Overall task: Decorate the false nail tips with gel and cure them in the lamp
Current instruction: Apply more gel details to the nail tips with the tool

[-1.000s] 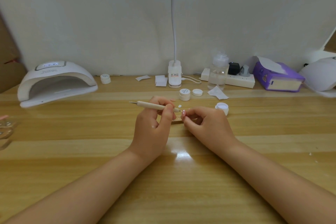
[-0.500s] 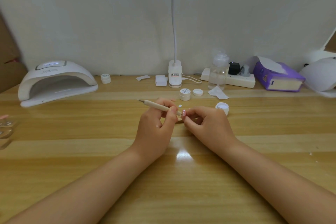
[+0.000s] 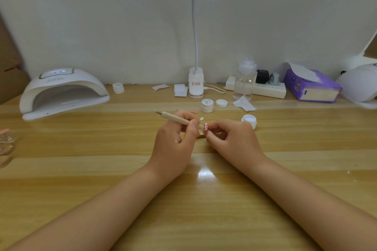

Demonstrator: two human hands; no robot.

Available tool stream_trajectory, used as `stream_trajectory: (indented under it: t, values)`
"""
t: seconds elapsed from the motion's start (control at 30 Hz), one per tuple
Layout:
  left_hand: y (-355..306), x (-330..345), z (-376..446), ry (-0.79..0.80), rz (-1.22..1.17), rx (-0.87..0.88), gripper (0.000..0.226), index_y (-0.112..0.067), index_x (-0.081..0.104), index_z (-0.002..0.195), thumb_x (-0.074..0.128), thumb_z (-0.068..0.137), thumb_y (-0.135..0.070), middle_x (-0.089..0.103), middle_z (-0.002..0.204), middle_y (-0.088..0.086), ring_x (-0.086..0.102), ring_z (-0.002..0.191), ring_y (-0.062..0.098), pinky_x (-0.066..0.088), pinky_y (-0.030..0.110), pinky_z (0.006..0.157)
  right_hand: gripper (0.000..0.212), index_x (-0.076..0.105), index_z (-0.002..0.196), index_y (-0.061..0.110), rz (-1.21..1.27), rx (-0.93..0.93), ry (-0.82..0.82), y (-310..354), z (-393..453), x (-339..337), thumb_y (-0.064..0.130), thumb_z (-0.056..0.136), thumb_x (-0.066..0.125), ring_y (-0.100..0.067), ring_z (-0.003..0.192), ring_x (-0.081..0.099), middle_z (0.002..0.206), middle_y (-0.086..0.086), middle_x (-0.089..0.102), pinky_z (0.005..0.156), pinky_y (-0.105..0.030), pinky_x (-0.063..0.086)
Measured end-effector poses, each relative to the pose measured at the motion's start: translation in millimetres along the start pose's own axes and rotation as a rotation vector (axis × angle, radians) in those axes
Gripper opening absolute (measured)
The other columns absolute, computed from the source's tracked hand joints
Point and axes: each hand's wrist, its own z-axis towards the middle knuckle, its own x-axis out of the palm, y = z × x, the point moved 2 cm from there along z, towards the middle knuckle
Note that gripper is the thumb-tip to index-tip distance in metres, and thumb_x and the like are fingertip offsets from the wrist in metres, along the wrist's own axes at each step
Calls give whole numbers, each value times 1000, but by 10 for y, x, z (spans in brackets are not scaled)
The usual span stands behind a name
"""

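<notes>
A wooden tabletop point(image 3: 61, 169) serves as a nail-art station, with decoration under way and curing, by the look of it, yet to come. The white curing lamp point(image 3: 63, 91) sits at the far left, its display lit but its mouth showing nothing inside. At centre the left hand point(image 3: 173, 144) has its fingers curled round a slim wooden-handled dotting tool point(image 3: 177, 119), whose working end meets a false nail tip point(image 3: 206, 127) pinched in the curled fingers of the right hand point(image 3: 234, 142), just above the tabletop. The tip is pale pink with small white marks; finer detail is too small to read. An open gel pot point(image 3: 249, 120) stands just beyond the right hand, a closed pot point(image 3: 207, 105) and a loose lid point(image 3: 221, 103) farther back. One plain tip point(image 3: 201, 118) lies just beyond the hands, seemingly undecorated, suggesting more work remains.
</notes>
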Motion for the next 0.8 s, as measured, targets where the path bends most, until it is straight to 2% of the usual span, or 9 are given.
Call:
stream_trajectory:
  t: [0.17, 0.47, 0.8]
  values:
    - [6, -5, -4, -3, -4, -5, 12, -21, 57, 79, 49, 88, -21, 65, 67, -6, 62, 68, 4, 47, 13, 65, 7, 75, 82, 21, 2, -9, -5, 3, 2, -1, 17, 81, 69, 4, 57, 55, 72, 12, 69, 63, -15, 46]
    - [10, -4, -4, -5, -5, -14, 12, -18, 58, 80, 49, 88, -20, 65, 69, -4, 62, 69, 4, 46, 14, 65, 7, 75, 82, 22, -16, -9, -4, 4, 0, -3, 19, 80, 69, 1, 58, 57, 73, 12, 70, 64, -22, 49]
    - [-2, -9, -3, -13, 12, -14, 13, -22, 57, 78, 49, 88, -22, 65, 68, -3, 63, 69, 7, 49, 22, 65, 7, 75, 81, 23, -11, 6, -13, -9, 7, 11, 19, 80, 69, 1, 56, 56, 71, 13, 70, 63, -20, 47]
